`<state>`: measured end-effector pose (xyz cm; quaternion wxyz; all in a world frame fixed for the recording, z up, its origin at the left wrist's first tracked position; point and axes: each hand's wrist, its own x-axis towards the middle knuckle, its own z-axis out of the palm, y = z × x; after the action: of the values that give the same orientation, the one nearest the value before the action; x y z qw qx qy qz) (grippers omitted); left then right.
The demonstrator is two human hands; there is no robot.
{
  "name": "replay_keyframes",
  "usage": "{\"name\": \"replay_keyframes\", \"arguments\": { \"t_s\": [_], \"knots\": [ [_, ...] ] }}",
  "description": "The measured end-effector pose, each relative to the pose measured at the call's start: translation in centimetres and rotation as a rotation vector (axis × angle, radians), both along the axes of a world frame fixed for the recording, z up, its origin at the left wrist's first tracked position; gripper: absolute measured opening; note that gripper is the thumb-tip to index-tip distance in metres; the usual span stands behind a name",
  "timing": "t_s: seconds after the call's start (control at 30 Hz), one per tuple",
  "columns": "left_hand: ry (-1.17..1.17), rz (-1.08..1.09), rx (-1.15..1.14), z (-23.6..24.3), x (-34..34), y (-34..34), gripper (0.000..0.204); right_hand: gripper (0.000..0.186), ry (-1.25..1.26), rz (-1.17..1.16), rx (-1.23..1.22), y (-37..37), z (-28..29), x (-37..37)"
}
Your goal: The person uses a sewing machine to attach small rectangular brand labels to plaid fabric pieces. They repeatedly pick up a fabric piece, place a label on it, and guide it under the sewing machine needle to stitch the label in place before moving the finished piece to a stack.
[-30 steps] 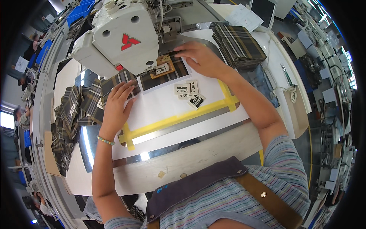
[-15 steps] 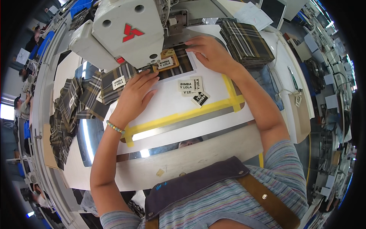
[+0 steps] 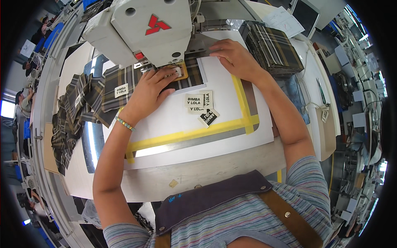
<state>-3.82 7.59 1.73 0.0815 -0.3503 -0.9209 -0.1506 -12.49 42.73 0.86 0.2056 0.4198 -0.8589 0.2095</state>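
Note:
Under the white sewing machine head (image 3: 155,31), my left hand (image 3: 154,91) lies flat with fingers stretched forward, partly covering a small pale label (image 3: 178,71) inside a brass-coloured frame (image 3: 184,71). This frame rests on dark plaid fabric (image 3: 194,74), set in a white template sheet (image 3: 165,120) edged with yellow tape. My right hand (image 3: 239,62) is open at the far right of the template, fingertips beside a metal plate (image 3: 200,45). Several loose labels (image 3: 194,100) lie overlapped on the sheet, one of them black.
Plaid pieces bearing pale labels (image 3: 121,90) spread to the left, with a crumpled plaid heap (image 3: 68,120) hanging over the table edge. A tall stack of folded plaid fabric (image 3: 276,49) stands right. Thread snips (image 3: 321,90) lie farther right, and papers (image 3: 283,21) lie behind.
The template, with its fabric, frame and loose labels, has shifted left and toward me relative to the machine head. My left fingers have moved onto the framed label. My right hand stays at the far right.

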Motion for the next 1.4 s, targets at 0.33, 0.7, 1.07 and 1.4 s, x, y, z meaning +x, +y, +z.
{"name": "replay_keyframes", "arguments": {
  "t_s": [0.33, 0.7, 1.07, 1.4],
  "knots": [
    [-0.009, -0.013, -0.062, 0.6, -0.3, -0.1, 0.046, 0.022, -0.012, 0.0, -0.005, -0.2, 0.2, 0.2],
    [-0.018, -0.05, -0.038, 0.7, -0.6, -0.7, 0.046, 0.023, -0.035, 0.018, -0.024, -0.3, 0.1, 0.1],
    [-0.08, 0.02, -0.054, 1.2, -1.5, -0.2, 0.044, 0.023, -0.062, 0.009, -0.033, -0.2, -0.3, 0.1],
    [-0.098, 0.071, 0.054, 0.6, -1.8, -0.9, 0.043, 0.023, -0.053, -0.039, -0.045, -0.2, -0.8, 0.2]
  ]
}}
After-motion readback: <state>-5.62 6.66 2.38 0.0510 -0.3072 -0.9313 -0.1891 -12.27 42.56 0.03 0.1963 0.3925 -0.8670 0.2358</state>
